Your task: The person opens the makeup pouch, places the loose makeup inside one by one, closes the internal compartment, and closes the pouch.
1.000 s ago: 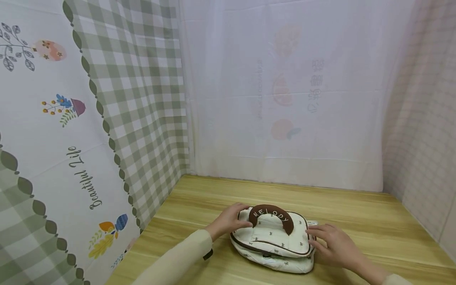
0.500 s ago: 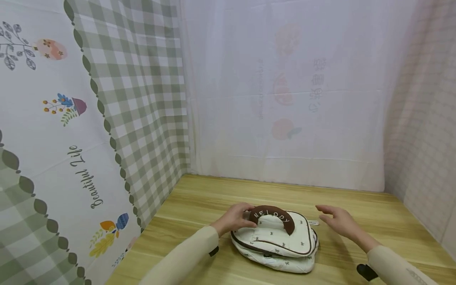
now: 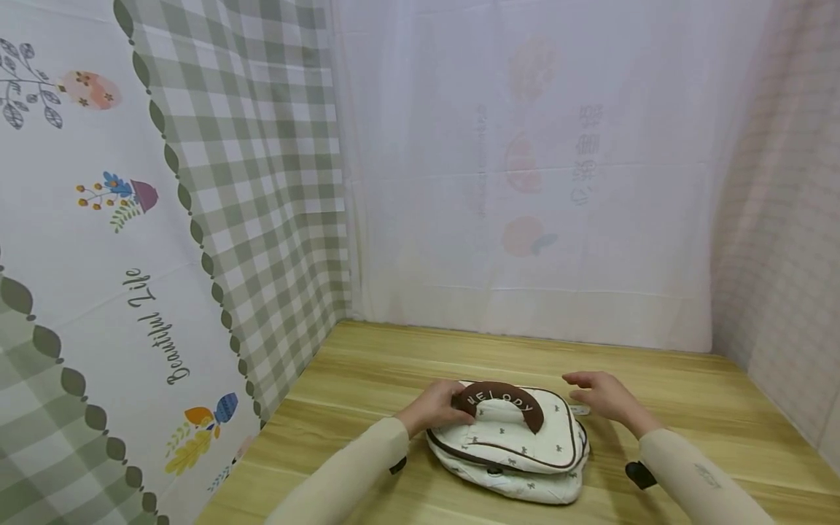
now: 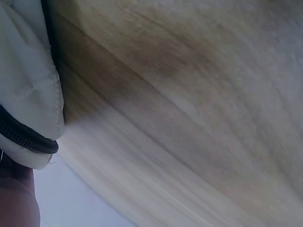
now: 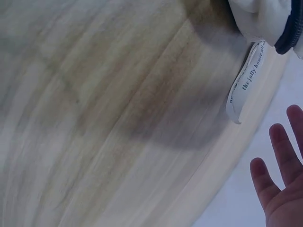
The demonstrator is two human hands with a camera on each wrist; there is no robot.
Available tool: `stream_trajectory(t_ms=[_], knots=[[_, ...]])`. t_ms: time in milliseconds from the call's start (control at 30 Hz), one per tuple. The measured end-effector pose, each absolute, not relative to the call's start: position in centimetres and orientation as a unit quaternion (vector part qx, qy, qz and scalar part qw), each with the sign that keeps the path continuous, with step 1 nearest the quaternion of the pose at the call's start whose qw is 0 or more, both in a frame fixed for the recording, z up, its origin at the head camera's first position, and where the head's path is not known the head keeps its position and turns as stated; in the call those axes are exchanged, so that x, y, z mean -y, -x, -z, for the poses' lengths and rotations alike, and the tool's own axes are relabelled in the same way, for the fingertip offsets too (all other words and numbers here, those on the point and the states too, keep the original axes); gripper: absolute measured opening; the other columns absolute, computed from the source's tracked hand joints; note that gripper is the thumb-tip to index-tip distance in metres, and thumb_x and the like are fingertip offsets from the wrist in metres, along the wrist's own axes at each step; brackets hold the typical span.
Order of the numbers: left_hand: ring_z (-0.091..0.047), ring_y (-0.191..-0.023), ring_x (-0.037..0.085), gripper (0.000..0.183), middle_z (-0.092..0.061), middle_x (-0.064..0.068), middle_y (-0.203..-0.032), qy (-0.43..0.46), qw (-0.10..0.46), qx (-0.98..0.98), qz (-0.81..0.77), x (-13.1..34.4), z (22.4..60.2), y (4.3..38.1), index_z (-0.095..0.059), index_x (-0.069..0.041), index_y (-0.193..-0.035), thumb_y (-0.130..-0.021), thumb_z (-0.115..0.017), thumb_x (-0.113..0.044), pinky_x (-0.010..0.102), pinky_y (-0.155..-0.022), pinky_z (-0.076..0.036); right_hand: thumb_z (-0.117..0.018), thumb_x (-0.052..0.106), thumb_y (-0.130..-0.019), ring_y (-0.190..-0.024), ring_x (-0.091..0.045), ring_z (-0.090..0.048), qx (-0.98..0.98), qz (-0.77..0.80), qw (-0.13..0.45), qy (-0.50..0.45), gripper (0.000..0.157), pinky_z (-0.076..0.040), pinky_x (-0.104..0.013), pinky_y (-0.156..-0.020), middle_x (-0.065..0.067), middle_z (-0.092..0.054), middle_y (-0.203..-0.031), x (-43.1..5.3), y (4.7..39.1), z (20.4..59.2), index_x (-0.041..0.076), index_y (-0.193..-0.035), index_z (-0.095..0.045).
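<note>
A white zip bag (image 3: 512, 467) with a small bow print and dark piping lies on the wooden table. Its brown curved handle (image 3: 502, 397) carries the word MELODY. At the bag's left end my left hand (image 3: 436, 405) holds the handle's left part, thumb in front and fingers behind. My right hand (image 3: 607, 397) is just off the bag's right back corner, its fingers stretched out and holding nothing. A white fabric tag (image 5: 244, 82) with print sticks out from that side in the right wrist view. Only a finger (image 4: 19, 203) and the bag's edge (image 4: 28, 94) show in the left wrist view.
The wood-grain table (image 3: 387, 350) extends behind and around the bag. A green checked cloth (image 3: 275, 146) with printed plants hangs on the left, a white sheet (image 3: 420, 219) at the back, and a faintly gridded cloth (image 3: 781, 240) on the right.
My right hand has come off the bag's right side, moved right and back, then returned a little left toward the tag. The left hand has slid slightly right against the handle.
</note>
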State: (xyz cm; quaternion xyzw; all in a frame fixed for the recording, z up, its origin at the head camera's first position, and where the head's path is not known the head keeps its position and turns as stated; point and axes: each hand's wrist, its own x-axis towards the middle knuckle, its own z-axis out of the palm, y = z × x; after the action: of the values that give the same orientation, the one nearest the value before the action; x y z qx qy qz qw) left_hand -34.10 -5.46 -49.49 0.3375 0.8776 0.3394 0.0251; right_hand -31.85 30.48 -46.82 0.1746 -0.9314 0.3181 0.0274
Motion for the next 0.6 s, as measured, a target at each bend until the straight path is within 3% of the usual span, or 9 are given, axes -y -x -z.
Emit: stream_trajectory(t_ms=[267,467,600], knots=[[-0.058,-0.082,-0.001,0.025,-0.068,-0.011,-0.092,-0.347,0.024,-0.882,-0.318,5.5,49.6,34.2,-0.074,-0.013,-0.098,-0.077,-0.087,-0.017,0.017,-0.078,-0.048,-0.064,0.006,-0.094,-0.116,-0.053,-0.053,0.93,-0.324,0.006,-0.171,0.035,-0.043,-0.061,-0.095,-0.029,-0.062,-0.122,-29.8,32.8,47.5,-0.01,-0.124,-0.062],[-0.057,-0.078,0.0,0.019,-0.067,-0.011,-0.086,-0.329,0.037,-0.887,-0.321,5.6,49.1,34.1,-0.072,-0.014,-0.092,-0.079,-0.086,-0.018,0.019,-0.076,-0.048,-0.063,0.006,-0.095,-0.114,-0.052,-0.055,0.927,-0.33,-0.003,-0.179,0.033,-0.045,-0.06,-0.094,-0.028,-0.063,-0.122,-29.8,33.5,48.0,-0.009,-0.124,-0.064],[-0.056,-0.076,0.0,0.017,-0.067,-0.013,-0.083,-0.319,0.039,-0.893,-0.316,5.7,48.9,34.1,-0.072,-0.015,-0.088,-0.08,-0.086,-0.02,0.019,-0.074,-0.047,-0.063,0.003,-0.094,-0.112,-0.048,-0.058,0.912,-0.347,-0.018,-0.217,0.031,-0.05,-0.05,-0.092,-0.027,-0.064,-0.12,-30.1,34.1,48.2,-0.01,-0.122,-0.064]])
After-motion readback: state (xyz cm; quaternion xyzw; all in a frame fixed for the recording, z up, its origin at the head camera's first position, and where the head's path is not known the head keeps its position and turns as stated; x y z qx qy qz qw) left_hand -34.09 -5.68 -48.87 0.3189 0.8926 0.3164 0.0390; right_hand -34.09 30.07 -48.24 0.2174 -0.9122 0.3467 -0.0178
